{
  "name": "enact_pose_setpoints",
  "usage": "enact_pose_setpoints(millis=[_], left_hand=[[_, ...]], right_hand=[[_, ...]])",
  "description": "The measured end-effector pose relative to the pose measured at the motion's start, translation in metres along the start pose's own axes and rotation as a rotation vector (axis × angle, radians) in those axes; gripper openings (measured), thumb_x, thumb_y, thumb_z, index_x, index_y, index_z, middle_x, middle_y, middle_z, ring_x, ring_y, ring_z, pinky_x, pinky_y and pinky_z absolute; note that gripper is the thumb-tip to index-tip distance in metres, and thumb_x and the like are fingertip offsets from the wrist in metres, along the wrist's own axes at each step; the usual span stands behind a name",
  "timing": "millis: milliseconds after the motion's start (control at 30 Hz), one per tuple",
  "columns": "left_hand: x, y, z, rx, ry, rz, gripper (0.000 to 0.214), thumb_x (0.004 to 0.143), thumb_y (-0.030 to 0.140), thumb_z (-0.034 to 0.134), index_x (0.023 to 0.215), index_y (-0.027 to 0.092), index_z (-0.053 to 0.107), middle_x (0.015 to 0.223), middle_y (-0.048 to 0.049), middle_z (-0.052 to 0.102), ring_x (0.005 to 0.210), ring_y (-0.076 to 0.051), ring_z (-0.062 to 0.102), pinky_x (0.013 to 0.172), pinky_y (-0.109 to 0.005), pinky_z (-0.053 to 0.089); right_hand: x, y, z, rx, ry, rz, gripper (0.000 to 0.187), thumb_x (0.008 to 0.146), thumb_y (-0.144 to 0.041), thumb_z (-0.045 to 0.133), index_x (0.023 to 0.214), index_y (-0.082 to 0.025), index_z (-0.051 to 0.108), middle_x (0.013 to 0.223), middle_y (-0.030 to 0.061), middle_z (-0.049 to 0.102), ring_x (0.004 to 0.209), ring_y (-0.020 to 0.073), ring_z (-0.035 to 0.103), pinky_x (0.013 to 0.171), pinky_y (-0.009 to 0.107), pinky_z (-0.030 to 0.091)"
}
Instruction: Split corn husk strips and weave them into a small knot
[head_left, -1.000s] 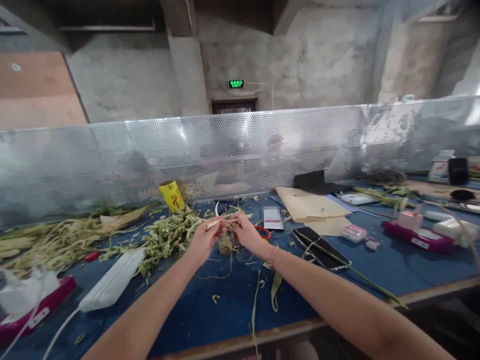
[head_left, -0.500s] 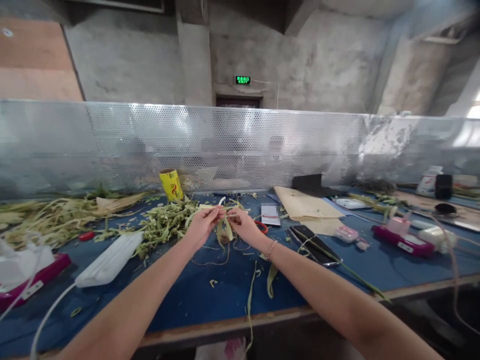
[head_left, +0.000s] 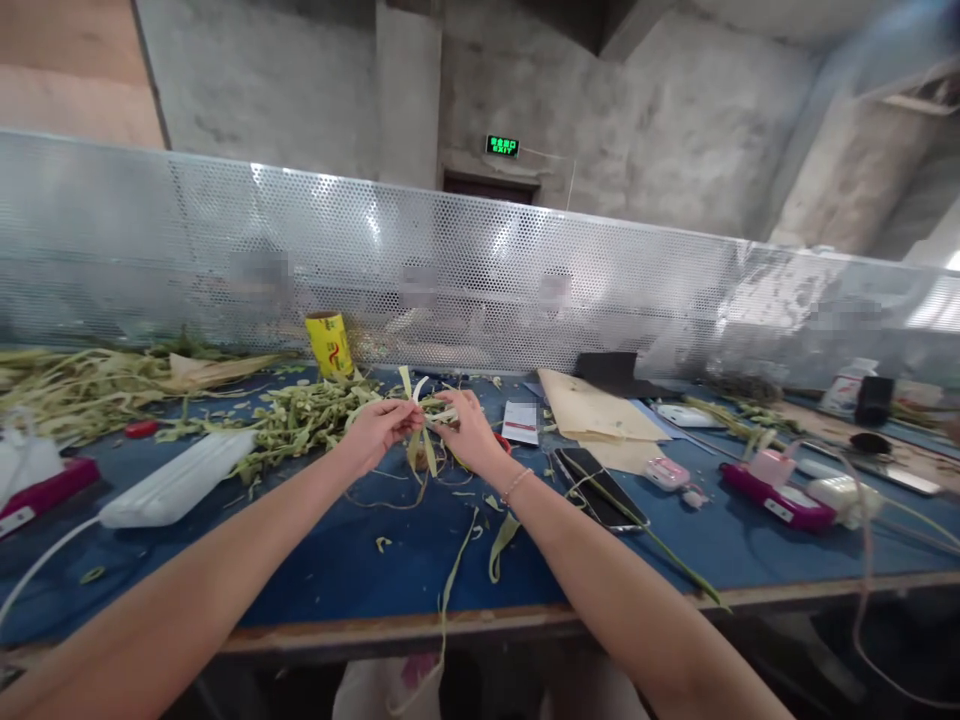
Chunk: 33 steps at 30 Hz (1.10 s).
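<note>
Over the middle of the table, my left hand [head_left: 384, 428] pinches a small bundle of pale green leaf strips [head_left: 406, 381] between thumb and fingertips. My right hand [head_left: 469, 430] is close beside it, its fingers bent round other ends of the same strips. Some strips stick up above the fingers and others hang below, over a small brownish clump [head_left: 422, 460] that is partly hidden. A pile of short knotted green pieces [head_left: 307, 410] lies just left of my left hand. Behind my right hand a red ring [head_left: 504, 442] shows in part.
A yellow can [head_left: 328, 343] stands near the perforated metal screen [head_left: 465, 270]. Left lie a white power adapter [head_left: 180, 480] and long leaf strips [head_left: 97, 390]. Right are a black phone [head_left: 598, 488], brown paper [head_left: 596, 405], a pink case [head_left: 667, 473] and a magenta power strip [head_left: 780, 497].
The view has tilted and shifted, so the table's things appear further left. Both hands still hold the strips; the right fingers have spread a little, and a strip now stands up above the left hand.
</note>
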<state>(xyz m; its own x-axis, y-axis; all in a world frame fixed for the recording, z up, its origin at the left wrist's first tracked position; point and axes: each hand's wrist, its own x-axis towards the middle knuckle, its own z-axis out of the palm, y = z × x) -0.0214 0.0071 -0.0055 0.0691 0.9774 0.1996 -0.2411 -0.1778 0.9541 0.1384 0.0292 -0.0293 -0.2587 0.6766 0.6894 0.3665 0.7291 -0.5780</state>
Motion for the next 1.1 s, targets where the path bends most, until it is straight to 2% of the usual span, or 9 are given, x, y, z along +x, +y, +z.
enact_pose_setpoints(millis=[100, 167, 367, 467, 600, 700, 933, 1000, 1100], left_hand=[[-0.002, 0.003, 0.001, -0.002, 0.011, -0.012, 0.028, 0.050, 0.034, 0.077, 0.060, 0.011, 0.065, 0.057, -0.0040, 0.063, 0.057, -0.011, 0.057, 0.062, -0.025, 0.043], [-0.004, 0.005, 0.003, 0.000, 0.012, -0.010, 0.028, 0.050, 0.034, 0.077, 0.058, 0.011, 0.064, 0.055, -0.0040, 0.063, 0.055, -0.011, 0.056, 0.061, -0.025, 0.043], [-0.005, 0.005, 0.005, -0.044, 0.024, 0.004, 0.033, 0.055, 0.043, 0.072, 0.059, 0.011, 0.062, 0.057, -0.0031, 0.063, 0.055, -0.010, 0.056, 0.060, -0.024, 0.043], [-0.005, 0.004, 0.006, -0.044, 0.035, -0.006, 0.033, 0.058, 0.044, 0.070, 0.060, 0.012, 0.061, 0.057, -0.0029, 0.062, 0.055, -0.010, 0.056, 0.060, -0.024, 0.043], [-0.006, 0.004, 0.007, -0.005, 0.044, -0.006, 0.029, 0.056, 0.038, 0.072, 0.055, 0.012, 0.060, 0.053, -0.0019, 0.059, 0.052, -0.010, 0.054, 0.057, -0.023, 0.041], [-0.007, 0.003, 0.007, 0.019, 0.032, 0.016, 0.023, 0.051, 0.031, 0.074, 0.053, 0.012, 0.060, 0.051, -0.0005, 0.057, 0.051, -0.009, 0.051, 0.056, -0.023, 0.041], [-0.006, -0.004, 0.008, 0.134, -0.038, 0.088, 0.016, 0.048, 0.025, 0.072, 0.054, 0.014, 0.063, 0.055, 0.0003, 0.058, 0.056, -0.010, 0.051, 0.060, -0.025, 0.041], [-0.005, -0.004, 0.009, 0.175, -0.052, 0.115, 0.016, 0.048, 0.024, 0.073, 0.053, 0.014, 0.062, 0.054, 0.0010, 0.057, 0.056, -0.010, 0.050, 0.060, -0.025, 0.040], [-0.005, -0.004, 0.009, 0.227, -0.037, 0.149, 0.018, 0.049, 0.026, 0.073, 0.052, 0.014, 0.060, 0.051, 0.0022, 0.053, 0.053, -0.009, 0.046, 0.056, -0.024, 0.036]], right_hand=[[-0.002, -0.002, -0.005, -0.105, 0.091, -0.088, 0.044, 0.067, -0.008, 0.049, 0.110, -0.018, 0.045, 0.113, 0.0128, 0.039, 0.098, 0.0186, 0.051, 0.091, 0.042, 0.043], [-0.003, -0.004, -0.009, -0.156, 0.105, -0.132, 0.044, 0.069, -0.009, 0.047, 0.112, -0.018, 0.043, 0.114, 0.0131, 0.037, 0.101, 0.0192, 0.049, 0.094, 0.043, 0.040], [-0.004, -0.006, -0.014, -0.340, -0.031, -0.235, 0.048, 0.072, -0.018, 0.055, 0.118, -0.022, 0.043, 0.118, 0.0111, 0.039, 0.113, 0.0222, 0.041, 0.100, 0.045, 0.033], [-0.006, -0.010, -0.016, -0.480, -0.074, -0.276, 0.045, 0.074, -0.025, 0.058, 0.118, -0.026, 0.047, 0.120, 0.0092, 0.042, 0.115, 0.0253, 0.037, 0.097, 0.049, 0.033], [-0.009, -0.018, -0.018, -0.597, -0.125, -0.386, 0.038, 0.076, -0.032, 0.058, 0.113, -0.027, 0.053, 0.117, 0.0084, 0.048, 0.109, 0.0250, 0.041, 0.091, 0.046, 0.036], [-0.013, -0.024, -0.016, -0.632, -0.140, -0.453, 0.043, 0.076, -0.036, 0.057, 0.117, -0.024, 0.051, 0.118, 0.0101, 0.047, 0.110, 0.0253, 0.040, 0.092, 0.044, 0.036], [-0.017, -0.033, -0.009, -0.596, -0.119, -0.393, 0.074, 0.068, -0.047, 0.062, 0.132, -0.021, 0.035, 0.137, 0.0129, 0.030, 0.129, 0.0290, 0.020, 0.100, 0.047, 0.027], [-0.016, -0.032, -0.009, -0.568, -0.120, -0.345, 0.074, 0.067, -0.048, 0.063, 0.131, -0.020, 0.036, 0.135, 0.0126, 0.035, 0.129, 0.0285, 0.021, 0.101, 0.047, 0.027], [-0.014, -0.030, -0.010, -0.540, -0.115, -0.272, 0.066, 0.068, -0.045, 0.063, 0.125, -0.020, 0.043, 0.123, 0.0118, 0.047, 0.121, 0.0271, 0.033, 0.098, 0.045, 0.031]])
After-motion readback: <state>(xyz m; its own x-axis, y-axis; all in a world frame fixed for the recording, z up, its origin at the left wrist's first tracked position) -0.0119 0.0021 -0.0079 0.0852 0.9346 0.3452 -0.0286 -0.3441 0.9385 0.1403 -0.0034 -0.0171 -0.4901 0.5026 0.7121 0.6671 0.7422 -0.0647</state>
